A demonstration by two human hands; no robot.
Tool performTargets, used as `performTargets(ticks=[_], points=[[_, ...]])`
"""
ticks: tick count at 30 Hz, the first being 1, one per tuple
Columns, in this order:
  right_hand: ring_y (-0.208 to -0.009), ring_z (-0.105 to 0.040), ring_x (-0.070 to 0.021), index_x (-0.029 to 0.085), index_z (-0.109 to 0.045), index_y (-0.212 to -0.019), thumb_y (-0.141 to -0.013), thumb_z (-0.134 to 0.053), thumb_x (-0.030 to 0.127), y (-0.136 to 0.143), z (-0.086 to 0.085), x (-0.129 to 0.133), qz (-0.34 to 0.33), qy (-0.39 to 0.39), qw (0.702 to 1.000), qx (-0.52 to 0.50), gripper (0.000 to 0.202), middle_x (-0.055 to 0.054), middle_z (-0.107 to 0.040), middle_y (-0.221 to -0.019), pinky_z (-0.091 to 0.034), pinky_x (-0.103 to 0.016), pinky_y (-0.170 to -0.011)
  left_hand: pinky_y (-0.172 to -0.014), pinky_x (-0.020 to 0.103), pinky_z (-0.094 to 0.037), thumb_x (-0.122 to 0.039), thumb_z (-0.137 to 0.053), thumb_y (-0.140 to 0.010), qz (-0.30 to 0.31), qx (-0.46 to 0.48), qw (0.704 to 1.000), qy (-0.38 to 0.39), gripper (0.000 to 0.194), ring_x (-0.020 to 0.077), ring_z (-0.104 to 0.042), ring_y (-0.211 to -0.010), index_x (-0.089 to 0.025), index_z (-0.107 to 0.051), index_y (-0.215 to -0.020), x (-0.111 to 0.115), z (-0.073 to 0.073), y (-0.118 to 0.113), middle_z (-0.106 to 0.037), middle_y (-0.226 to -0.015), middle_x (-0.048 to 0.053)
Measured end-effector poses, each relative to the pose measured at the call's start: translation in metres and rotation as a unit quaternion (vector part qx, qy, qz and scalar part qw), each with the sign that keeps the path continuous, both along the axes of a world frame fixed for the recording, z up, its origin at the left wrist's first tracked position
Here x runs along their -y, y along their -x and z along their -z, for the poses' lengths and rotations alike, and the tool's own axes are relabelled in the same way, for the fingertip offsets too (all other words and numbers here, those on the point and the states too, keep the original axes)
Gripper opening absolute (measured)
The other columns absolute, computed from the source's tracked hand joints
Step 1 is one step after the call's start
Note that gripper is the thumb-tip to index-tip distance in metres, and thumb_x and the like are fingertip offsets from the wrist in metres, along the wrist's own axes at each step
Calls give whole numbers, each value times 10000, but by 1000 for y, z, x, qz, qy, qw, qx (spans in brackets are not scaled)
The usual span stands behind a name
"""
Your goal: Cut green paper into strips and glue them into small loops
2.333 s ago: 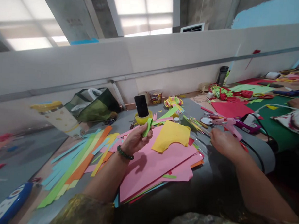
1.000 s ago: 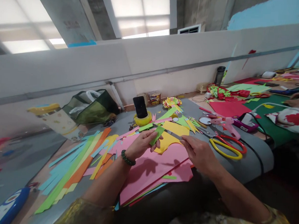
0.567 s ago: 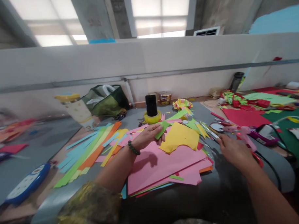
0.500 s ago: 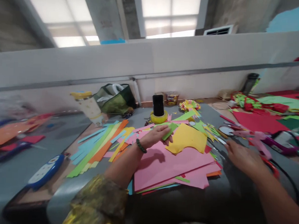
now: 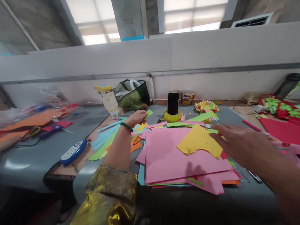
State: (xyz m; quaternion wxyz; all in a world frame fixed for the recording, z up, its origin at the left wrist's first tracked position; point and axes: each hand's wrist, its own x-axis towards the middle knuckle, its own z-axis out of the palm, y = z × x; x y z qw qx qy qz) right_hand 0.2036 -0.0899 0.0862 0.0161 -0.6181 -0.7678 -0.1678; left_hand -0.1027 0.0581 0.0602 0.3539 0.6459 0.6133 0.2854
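My left hand (image 5: 137, 118) is closed on a small green paper piece (image 5: 148, 114), over the left side of the paper pile. My right hand (image 5: 234, 138) is smeared by motion. Its fingertips are by the right edge of a yellow paper sheet (image 5: 199, 140) with a curved cut-out; I cannot tell whether they touch or hold it. Under that sheet lies a stack of pink paper (image 5: 168, 159), with other colours showing at its edges. Cut paper strips (image 5: 106, 142) in blue, green and yellow fan out left of my left forearm.
Behind the papers stand a phone (image 5: 173, 104) in a yellow holder, a paper cup (image 5: 187, 97), a tumbler (image 5: 109, 103) and a green bag (image 5: 133, 97). A paper flower (image 5: 206, 107) lies at the back. Another person's hand (image 5: 3, 146) is at far left, near a blue-and-white device (image 5: 73, 152).
The view has turned left. My left hand has moved left and away from the yellow sheet with the green piece. My right hand has moved from the tools to the yellow sheet's edge.
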Motion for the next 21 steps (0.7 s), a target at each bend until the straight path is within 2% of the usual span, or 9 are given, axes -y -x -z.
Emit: performTargets(ticks=[2,4,6,9,11,13,15,17,21], points=[[-1016,-671,-280,173,-640,-1113,-969,-417,276,35,-8,-15,-22,64,998,10,286,-136,-714,-1091,-504,-341,-728,-443,163,-387,-203,-576,-869,-26,-50,998,32,267,97,-547,-511,-168,-498,-616,-4,5,12,-533,-516,-28],[-1018,-671,-287,167,-655,-1070,-978,-417,293,65,-5,-31,-65,152,986,21,284,-131,-721,-1074,-490,-338,-731,-515,201,-466,-229,-613,-873,-51,-92,993,55,198,130,-603,-615,-146,-588,-695,-7,10,20,-611,-626,6],[-997,-678,-301,144,-665,-1034,-961,-453,285,85,9,-46,-105,219,970,30,265,-144,-728,-1036,-478,-340,-730,-668,288,-547,-290,-609,-906,-70,-120,988,69,163,168,-645,-790,-134,-649,-935,-9,13,25,-674,-895,49],[-978,-684,-298,123,-659,-1024,-954,-432,229,98,38,-59,-132,253,958,29,260,-164,-724,-1012,-467,-335,-731,-833,427,-554,-357,-591,-928,-79,-144,983,86,347,216,-631,-993,-164,-574,-1215,-12,15,29,-608,-1202,89],[-993,-679,-283,119,-630,-1077,-958,-368,153,99,53,-61,-135,248,959,20,290,-169,-709,-1043,-461,-328,-736,-812,402,-560,-345,-584,-931,-71,-158,980,95,319,204,-644,-960,-156,-586,-1188,-13,16,30,-632,-1157,87],[-1016,-670,-274,117,-598,-1122,-950,-326,94,98,62,-60,-134,247,960,11,322,-173,-695,-1068,-452,-322,-745,-725,302,-563,-290,-572,-927,-53,-173,978,106,196,168,-673,-839,-148,-631,-1048,-13,17,29,-692,-970,60],[-1014,-667,-273,117,-578,-1138,-945,-323,79,97,64,-58,-130,253,959,5,322,-170,-691,-1068,-445,-316,-739,-624,210,-531,-226,-564,-887,-31,-187,975,117,107,144,-682,-722,-155,-642,-865,-14,19,28,-699,-746,27],[-993,-671,-272,117,-566,-1142,-954,-322,92,97,63,-57,-125,261,957,-1,309,-166,-692,-1057,-439,-311,-721,-559,175,-497,-193,-574,-824,-13,-201,972,120,107,144,-676,-669,-164,-626,-735,-14,21,25,-670,-617,10],[-964,-676,-269,120,-557,-1127,-964,-307,105,97,63,-58,-115,264,958,-6,299,-163,-696,-1031,-429,-309,-693,-535,175,-469,-191,-601,-736,-7,-231,967,103,74,155,-662,-691,-171,-638,-675,-15,27,19,-669,-606,3]])
